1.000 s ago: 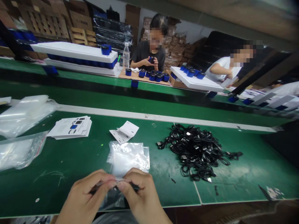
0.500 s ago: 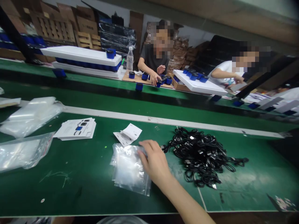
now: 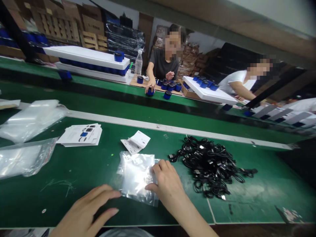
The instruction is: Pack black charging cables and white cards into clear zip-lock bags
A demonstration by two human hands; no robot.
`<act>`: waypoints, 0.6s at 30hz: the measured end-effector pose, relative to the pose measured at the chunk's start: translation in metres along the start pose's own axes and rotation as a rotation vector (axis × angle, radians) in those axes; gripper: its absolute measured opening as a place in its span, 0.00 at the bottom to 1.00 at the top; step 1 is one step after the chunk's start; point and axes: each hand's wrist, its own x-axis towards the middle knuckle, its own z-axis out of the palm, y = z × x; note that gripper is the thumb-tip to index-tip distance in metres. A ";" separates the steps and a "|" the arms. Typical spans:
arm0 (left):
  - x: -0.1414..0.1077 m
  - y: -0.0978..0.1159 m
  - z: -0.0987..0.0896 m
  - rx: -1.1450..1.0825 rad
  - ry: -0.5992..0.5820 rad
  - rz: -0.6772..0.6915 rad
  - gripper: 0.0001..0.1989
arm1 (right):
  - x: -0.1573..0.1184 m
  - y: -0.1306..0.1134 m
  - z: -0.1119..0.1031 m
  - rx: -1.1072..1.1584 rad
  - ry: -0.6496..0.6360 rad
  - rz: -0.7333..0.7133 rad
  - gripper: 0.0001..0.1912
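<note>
A small stack of clear plastic bags (image 3: 137, 174) lies on the green table in front of me. My right hand (image 3: 168, 181) rests at the stack's right edge, fingers bent, with a gap between thumb and forefinger. From the lower left comes my left hand (image 3: 90, 210), thumb and fingers apart, its forefinger tip at the bags' lower left corner. Just beyond the bags is a folded white leaflet (image 3: 138, 141). To the right is a tangled pile of black USB cables (image 3: 209, 164). A stack of printed leaflets (image 3: 80, 135) lies to the left.
Larger clear bags (image 3: 29, 118) lie at the far left. A pale strip (image 3: 172, 127) crosses the table behind the cables. Across from me, a person's hand (image 3: 151, 85) is on a blue-and-black round item (image 3: 149, 92). White foam trays (image 3: 86, 56) and a bottle (image 3: 138, 64) stand over there.
My left hand has come into view at the lower left. My right hand has drawn slightly toward me along the bags' right edge. The co-worker's hand has moved left with a blue item.
</note>
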 end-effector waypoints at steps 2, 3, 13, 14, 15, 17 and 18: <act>0.032 0.022 0.010 0.025 -0.051 0.081 0.12 | -0.001 0.003 0.006 0.041 -0.010 0.023 0.13; 0.046 0.031 0.014 0.027 -0.033 0.125 0.15 | -0.001 0.004 0.007 0.067 -0.015 0.021 0.13; 0.072 0.039 0.006 0.025 -0.005 -0.053 0.10 | -0.018 0.001 0.011 0.980 -0.014 0.229 0.10; 0.070 0.036 0.003 0.005 -0.009 -0.088 0.11 | -0.019 -0.001 0.014 1.058 -0.037 0.227 0.07; 0.068 0.034 0.001 -0.018 -0.010 -0.125 0.13 | -0.019 -0.003 0.017 1.107 -0.049 0.223 0.06; 0.064 0.031 -0.001 -0.020 0.071 -0.185 0.15 | -0.019 -0.010 0.021 1.141 -0.035 0.225 0.09; 0.061 0.031 -0.002 0.013 0.165 -0.195 0.16 | -0.018 -0.013 0.022 1.128 -0.012 0.228 0.10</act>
